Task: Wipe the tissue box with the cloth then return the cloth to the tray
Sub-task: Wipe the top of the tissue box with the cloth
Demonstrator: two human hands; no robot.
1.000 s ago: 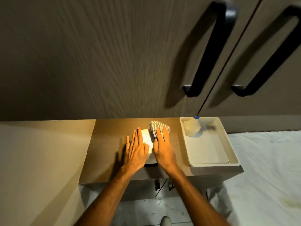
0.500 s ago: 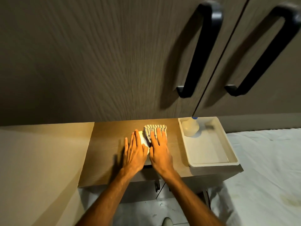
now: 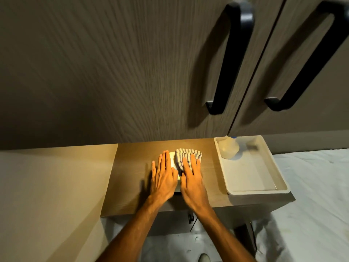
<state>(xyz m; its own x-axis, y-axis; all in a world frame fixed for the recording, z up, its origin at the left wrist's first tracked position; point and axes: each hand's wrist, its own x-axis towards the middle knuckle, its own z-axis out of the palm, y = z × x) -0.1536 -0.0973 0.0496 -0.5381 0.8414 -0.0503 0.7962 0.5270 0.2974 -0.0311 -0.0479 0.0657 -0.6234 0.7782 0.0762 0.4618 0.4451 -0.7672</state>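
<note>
**Head view: two flat hands on a tissue box, cloth under the right**

Item 1. Left hand (image 3: 164,177): fingers straight and together, palm down, gripping nothing; lies flat on the left part of the pale white-yellow rectangular tissue box (image 3: 172,160).

Item 2. Right hand (image 3: 192,181): fingers extended and slightly spread, palm down, not closed around anything; presses on the grey-and-white striped woven cloth (image 3: 186,155), whose far edge shows beyond the fingertips.

Item 3. Tissue box: sits mid-surface on the brown wooden shelf top (image 3: 132,176), mostly covered by both hands and the cloth; only a small strip shows between them.

Item 4. Cream rectangular plastic tray (image 3: 281,186): on the shelf's right end, apart from the cloth. At its far left corner stands a translucent rounded bottle with a blue cap (image 3: 228,148).

Item 5. Dark wood-grain cabinet doors (image 3: 113,72) above, with two black loop handles (image 3: 229,59).

Item 6. White rumpled sheet (image 3: 311,214) at lower right.
</note>
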